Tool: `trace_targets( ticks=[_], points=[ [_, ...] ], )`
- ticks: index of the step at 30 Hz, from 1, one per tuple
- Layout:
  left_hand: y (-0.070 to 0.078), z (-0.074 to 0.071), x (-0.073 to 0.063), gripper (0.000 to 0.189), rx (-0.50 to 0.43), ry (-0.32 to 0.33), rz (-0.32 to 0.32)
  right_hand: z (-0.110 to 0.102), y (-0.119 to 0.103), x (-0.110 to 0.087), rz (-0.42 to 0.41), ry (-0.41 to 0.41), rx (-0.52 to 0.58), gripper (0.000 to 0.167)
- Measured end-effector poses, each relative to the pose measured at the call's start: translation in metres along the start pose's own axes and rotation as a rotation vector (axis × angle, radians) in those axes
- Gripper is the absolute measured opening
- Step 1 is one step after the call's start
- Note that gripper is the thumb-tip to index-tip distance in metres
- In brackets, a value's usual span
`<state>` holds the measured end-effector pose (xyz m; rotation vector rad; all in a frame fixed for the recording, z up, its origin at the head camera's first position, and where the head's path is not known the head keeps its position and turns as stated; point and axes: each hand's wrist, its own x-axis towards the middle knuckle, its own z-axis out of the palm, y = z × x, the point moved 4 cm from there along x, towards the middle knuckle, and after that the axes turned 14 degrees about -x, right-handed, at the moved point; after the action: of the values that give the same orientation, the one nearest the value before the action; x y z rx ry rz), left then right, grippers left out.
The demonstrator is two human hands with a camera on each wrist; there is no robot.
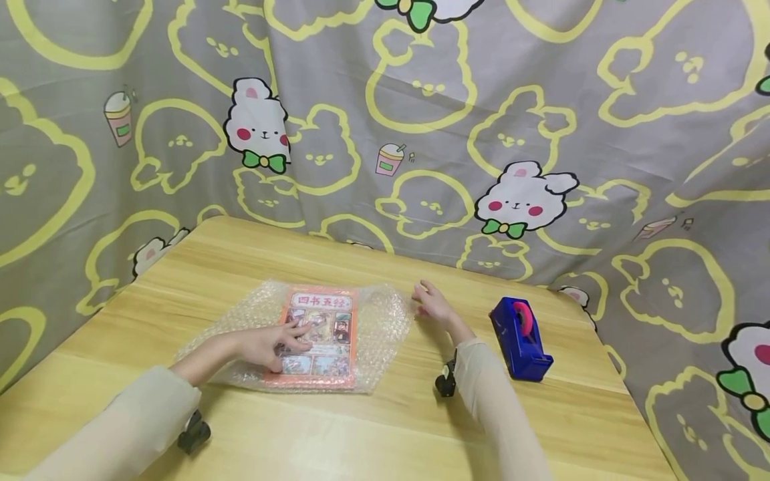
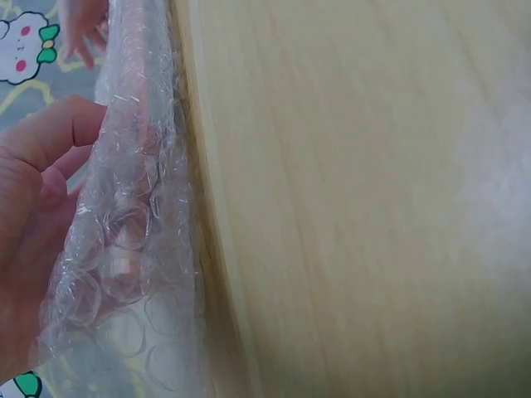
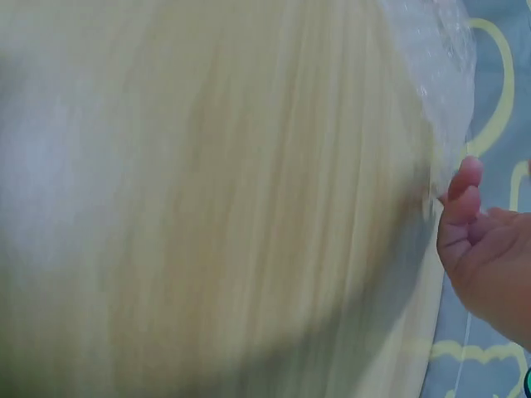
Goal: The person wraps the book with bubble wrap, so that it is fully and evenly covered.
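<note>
A comic-style book [image 1: 319, 310] with an orange border and Chinese title lies on a sheet of bubble wrap [image 1: 385, 327], with clear wrap over at least part of its cover. My left hand [image 1: 267, 344] rests on the book's left part, fingers spread. In the left wrist view the left hand [image 2: 37, 191] lies against the bubble wrap [image 2: 91, 240], the book's edge showing through. Beside the wrap's right corner is my right hand [image 1: 434, 304], fingers loosely bent. The right wrist view has the right hand's [image 3: 489, 249] fingertips close to the wrap [image 3: 440, 58]; contact is unclear.
A blue tape dispenser [image 1: 520, 341] with a pink-red roll stands on the wooden table [image 1: 337, 434], right of my right forearm. Dark wrist cameras sit under both sleeves. Behind and beside the table hangs a grey curtain [image 1: 433, 194] with cartoon animals.
</note>
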<state>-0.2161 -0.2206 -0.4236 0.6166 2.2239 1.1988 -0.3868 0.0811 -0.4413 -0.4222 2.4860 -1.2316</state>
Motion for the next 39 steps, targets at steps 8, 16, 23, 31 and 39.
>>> trace_targets(
  ticks=[8, 16, 23, 31, 39],
  points=[
    [0.0, -0.002, -0.001, 0.068, -0.026, -0.004, 0.017, -0.002, 0.0, -0.001, -0.022, -0.054, 0.08, 0.052],
    [-0.002, -0.003, 0.0, 0.066, -0.026, -0.012, 0.012, 0.014, -0.038, -0.016, -0.152, -0.197, 0.107, 0.053],
    [-0.002, -0.001, 0.0, 0.067, -0.041, -0.018, 0.013, 0.028, -0.037, -0.014, -0.247, -0.079, -0.231, 0.074],
    [0.001, -0.001, 0.0, 0.066, -0.045, -0.024, 0.01, 0.041, -0.05, -0.019, -0.322, -0.047, -0.477, 0.047],
    [0.0, -0.001, 0.0, 0.067, -0.033, -0.024, 0.008, 0.062, -0.054, -0.023, -0.42, -0.13, -0.844, 0.069]
  ],
)
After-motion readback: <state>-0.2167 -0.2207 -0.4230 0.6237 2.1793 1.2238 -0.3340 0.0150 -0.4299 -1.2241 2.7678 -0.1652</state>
